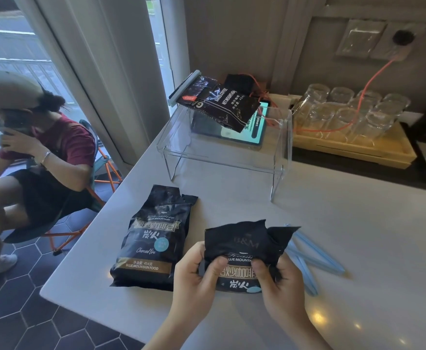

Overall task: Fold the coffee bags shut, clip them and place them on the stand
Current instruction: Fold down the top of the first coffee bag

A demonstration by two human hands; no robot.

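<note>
One bag [217,102] clipped, on stand [281,157] — done. Second bag [242,248] pinched by left hand [196,271] and right hand [277,276], mid-fold. Third bag [154,241] open; clips [313,258] waiting.

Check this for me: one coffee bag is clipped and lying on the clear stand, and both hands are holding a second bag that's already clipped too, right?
Not quite. The head view shows the bag in the hands unclipped, its top open and crumpled; the blue clips lie on the counter beside it. The rest holds: the clipped bag is on the stand.
</note>
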